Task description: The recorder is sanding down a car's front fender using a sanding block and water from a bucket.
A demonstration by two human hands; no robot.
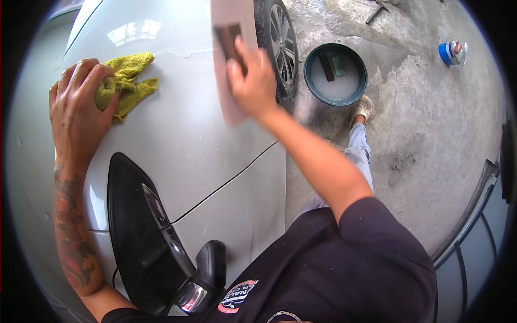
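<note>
Gripping a bunched yellow-green cloth (134, 72), the left hand (81, 97) curls its fingers around one thick fold and rests with it on the car's silver-grey panel (186, 124), while the loose corners of the cloth spread out just to the hand's right. Nearer the person than this hand lies a dark side window (129, 231) edged with bright trim, and farther right along it stands a black side mirror (211, 264). Well to the right of the left hand, a dark block (227, 39) lies over a pinkish patch (231, 102) on the panel; the right hand (252, 81) is clamped on the block, its thumb to the left, though blur hides exactly how the other fingers sit. Just right of the right hand is a wheel (283, 46), and beyond that, on the concrete floor (414, 118), a dark green tub (336, 102) holds cloudy water with a dark bar (326, 67) and a green block (339, 65) side by side. A pale clog (365, 106) is close by the tub, and farthest right of the hand stands a blue-and-white container (445, 55).
</note>
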